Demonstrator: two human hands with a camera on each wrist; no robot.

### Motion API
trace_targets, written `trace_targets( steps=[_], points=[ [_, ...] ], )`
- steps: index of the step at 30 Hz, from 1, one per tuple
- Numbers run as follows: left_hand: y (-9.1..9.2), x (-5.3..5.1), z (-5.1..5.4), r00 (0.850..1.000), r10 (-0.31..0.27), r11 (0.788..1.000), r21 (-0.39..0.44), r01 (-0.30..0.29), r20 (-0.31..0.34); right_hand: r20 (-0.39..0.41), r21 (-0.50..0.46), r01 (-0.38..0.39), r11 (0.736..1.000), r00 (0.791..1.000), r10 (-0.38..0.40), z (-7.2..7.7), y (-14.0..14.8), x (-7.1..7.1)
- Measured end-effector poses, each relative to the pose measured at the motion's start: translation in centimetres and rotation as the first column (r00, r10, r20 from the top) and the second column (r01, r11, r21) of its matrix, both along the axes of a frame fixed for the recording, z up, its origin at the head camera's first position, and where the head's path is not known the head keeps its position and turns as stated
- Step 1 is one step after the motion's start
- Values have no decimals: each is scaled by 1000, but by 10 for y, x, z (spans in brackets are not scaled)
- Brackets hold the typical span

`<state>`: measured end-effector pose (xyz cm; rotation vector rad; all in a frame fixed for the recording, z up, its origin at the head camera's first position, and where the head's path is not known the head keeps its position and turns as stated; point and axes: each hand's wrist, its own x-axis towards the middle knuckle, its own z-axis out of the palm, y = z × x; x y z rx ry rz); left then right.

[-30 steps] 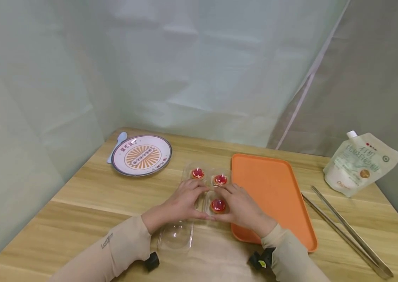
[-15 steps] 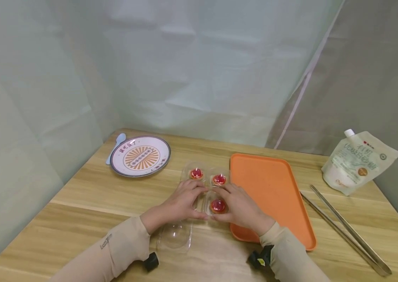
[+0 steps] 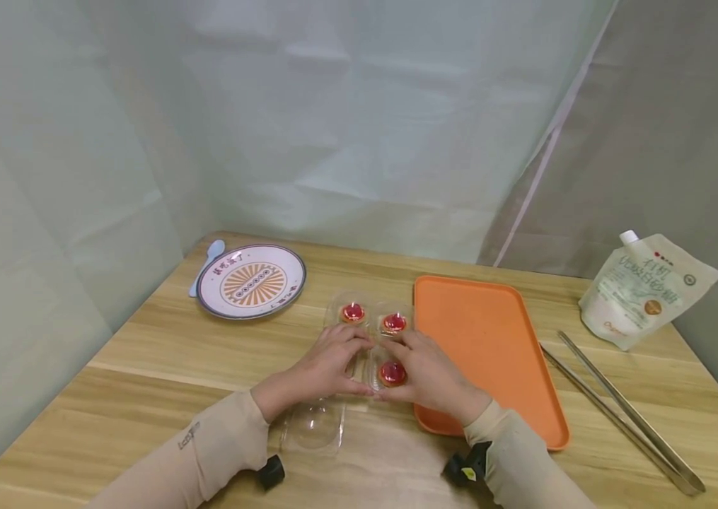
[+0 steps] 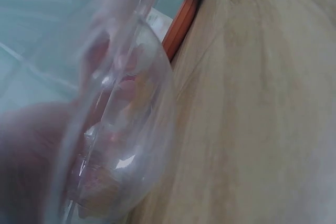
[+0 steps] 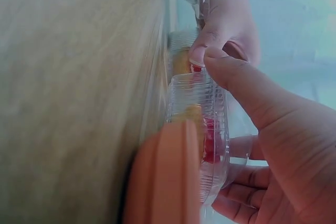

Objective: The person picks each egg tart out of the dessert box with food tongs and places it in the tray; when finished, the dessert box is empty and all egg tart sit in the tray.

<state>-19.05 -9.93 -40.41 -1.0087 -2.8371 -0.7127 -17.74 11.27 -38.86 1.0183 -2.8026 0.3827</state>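
Note:
A clear plastic clamshell container stands mid-table, with tarts under its domes. Red-topped tarts show at the back left, back right and front right. My left hand grips the container's front left part and covers what lies beneath. Round the front right compartment my right hand curls, thumb in front and fingers behind. Both thumb tips meet at the front edge. In the right wrist view, ridged plastic encloses a tart. A bare clear dome lies below my left wrist.
An orange tray lies right beside the container, under my right wrist. Metal tongs and an upright spouted pouch stand farther right. At the back left are a patterned plate and a light blue spoon.

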Motion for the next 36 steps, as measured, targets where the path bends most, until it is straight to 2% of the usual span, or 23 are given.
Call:
trace_targets(
  steps=[11,21,30,36],
  points=[
    [0,1,0,999,-11,1000,12,12,-35,-44,-36,-12,999,999,10,-4,-1,-1],
    [1,0,-1,1000,-12,1000,25,13,-18,-35,-66,-10,998,999,8,-5,-1,-1],
    [0,-1,-3,999,-25,999,39,27,-38,-36,-97,-17,995,999,14,-7,-2,-2],
    [0,-1,-3,1000,-28,998,63,29,-12,-17,-102,-19,995,1000,17,-7,-2,-3]
  ],
)
